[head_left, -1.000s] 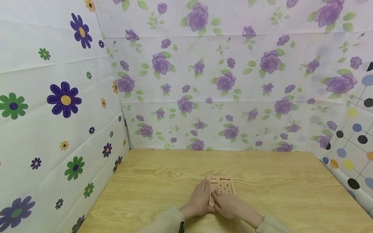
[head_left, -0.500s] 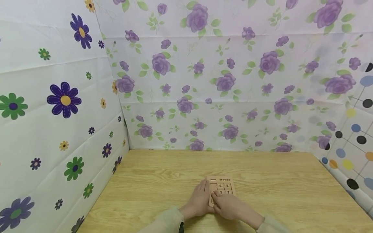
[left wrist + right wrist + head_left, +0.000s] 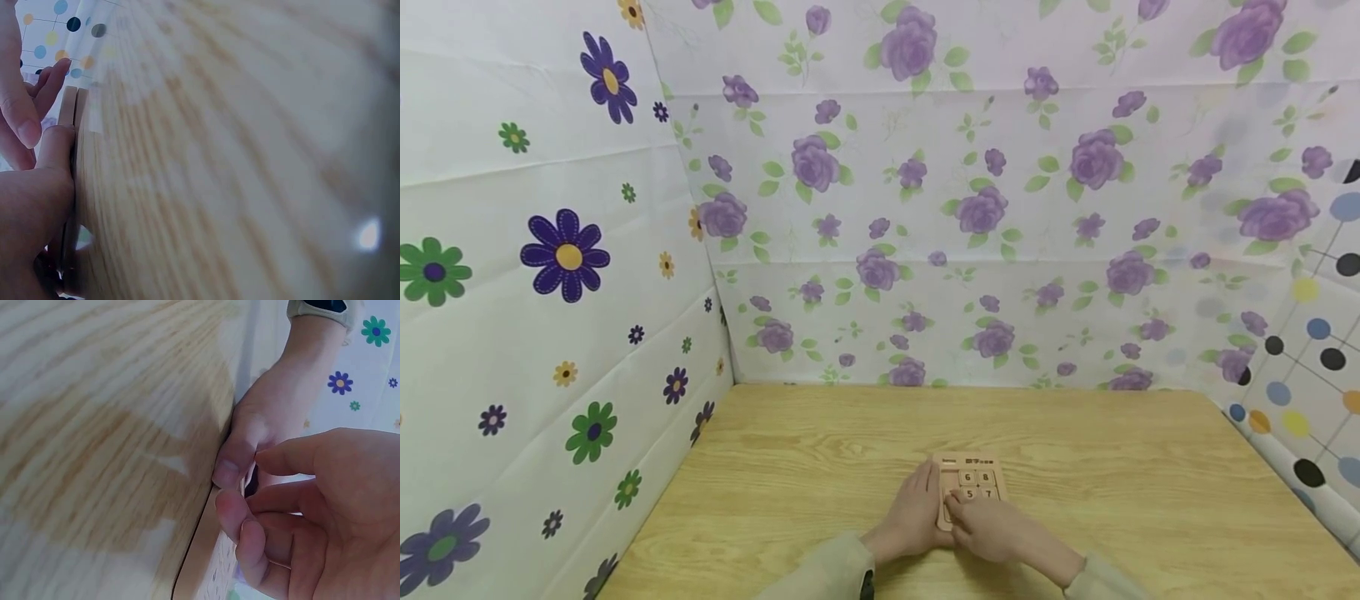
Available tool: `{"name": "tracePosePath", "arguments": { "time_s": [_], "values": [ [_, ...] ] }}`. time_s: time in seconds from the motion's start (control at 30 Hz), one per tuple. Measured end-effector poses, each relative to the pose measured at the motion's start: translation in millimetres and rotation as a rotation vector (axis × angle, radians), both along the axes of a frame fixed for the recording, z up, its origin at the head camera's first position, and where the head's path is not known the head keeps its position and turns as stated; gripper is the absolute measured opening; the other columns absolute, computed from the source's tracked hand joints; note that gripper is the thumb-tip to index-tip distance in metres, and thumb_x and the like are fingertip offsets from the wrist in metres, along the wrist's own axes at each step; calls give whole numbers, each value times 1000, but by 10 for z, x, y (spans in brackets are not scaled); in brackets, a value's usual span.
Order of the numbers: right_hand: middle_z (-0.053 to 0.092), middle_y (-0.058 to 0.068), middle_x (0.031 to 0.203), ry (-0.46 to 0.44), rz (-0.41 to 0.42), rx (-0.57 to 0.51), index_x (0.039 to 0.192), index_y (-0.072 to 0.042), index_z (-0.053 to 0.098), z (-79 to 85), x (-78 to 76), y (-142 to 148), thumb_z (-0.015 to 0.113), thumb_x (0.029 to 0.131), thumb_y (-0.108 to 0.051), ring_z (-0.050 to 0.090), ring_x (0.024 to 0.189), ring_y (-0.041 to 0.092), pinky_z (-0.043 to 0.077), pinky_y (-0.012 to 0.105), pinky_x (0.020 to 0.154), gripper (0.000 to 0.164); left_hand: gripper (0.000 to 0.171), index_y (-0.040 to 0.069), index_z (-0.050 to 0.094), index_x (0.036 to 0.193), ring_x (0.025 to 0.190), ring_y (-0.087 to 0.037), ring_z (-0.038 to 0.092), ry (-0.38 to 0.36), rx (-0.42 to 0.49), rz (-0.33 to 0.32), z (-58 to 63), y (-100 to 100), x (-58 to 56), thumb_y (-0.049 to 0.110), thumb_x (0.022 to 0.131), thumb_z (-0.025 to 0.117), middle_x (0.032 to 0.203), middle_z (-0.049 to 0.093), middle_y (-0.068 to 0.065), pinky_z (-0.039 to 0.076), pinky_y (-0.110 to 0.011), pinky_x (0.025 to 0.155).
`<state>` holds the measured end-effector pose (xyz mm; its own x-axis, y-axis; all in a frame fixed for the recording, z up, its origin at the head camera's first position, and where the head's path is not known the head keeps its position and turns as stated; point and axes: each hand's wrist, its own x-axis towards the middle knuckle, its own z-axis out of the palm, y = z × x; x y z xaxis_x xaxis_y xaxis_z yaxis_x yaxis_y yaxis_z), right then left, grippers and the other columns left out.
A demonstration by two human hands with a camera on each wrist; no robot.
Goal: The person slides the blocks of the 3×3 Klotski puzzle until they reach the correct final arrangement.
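Observation:
A wooden number sliding puzzle (image 3: 957, 461) lies on the table, with tiles 6, 8, 5 and 7 showing. The slot at its upper left shows bare tray; its lower part is hidden by the right hand. My left hand (image 3: 912, 512) holds the frame at its near left corner, fingers along the left side, thumb (image 3: 57, 147) against the near edge. Over the lower tiles is my right hand (image 3: 988, 530), fingertips at the left column and the other fingers loosely bent. In the right wrist view, its fingers (image 3: 250, 540) come close over the puzzle's edge.
The wood-grain table (image 3: 820, 433) stretches out around the puzzle. Cloth with purple roses (image 3: 981, 208) hangs behind it, daisy-print cloth (image 3: 565, 258) on the left, and dotted cloth (image 3: 1311, 417) on the right. A dark band (image 3: 867, 583) shows at the left cuff.

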<state>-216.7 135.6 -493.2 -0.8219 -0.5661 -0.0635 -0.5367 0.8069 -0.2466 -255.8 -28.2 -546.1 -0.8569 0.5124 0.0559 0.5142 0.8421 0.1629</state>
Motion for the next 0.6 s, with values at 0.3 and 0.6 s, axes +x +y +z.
{"name": "tracePosePath", "arguments": {
  "time_s": [0.3, 0.6],
  "values": [
    [50, 22, 142, -46, -8, -30, 139, 1, 49, 17, -39, 48, 52, 97, -24, 62, 114, 35, 51, 47, 99, 49, 116, -7, 20, 150, 145, -34, 28, -10, -3, 4, 12, 5, 9, 67, 75, 68, 157, 24, -24, 30, -43, 119],
    [46, 23, 145, -50, -49, -49, 140, 4, 45, 14, -68, 76, 52, 97, -22, 52, 127, 39, 42, 52, 108, 51, 116, -7, 20, 150, 145, -34, 28, 14, 18, 8, -36, 15, -3, 69, 75, 65, 157, 24, -24, 29, -42, 119]
  ]
}}
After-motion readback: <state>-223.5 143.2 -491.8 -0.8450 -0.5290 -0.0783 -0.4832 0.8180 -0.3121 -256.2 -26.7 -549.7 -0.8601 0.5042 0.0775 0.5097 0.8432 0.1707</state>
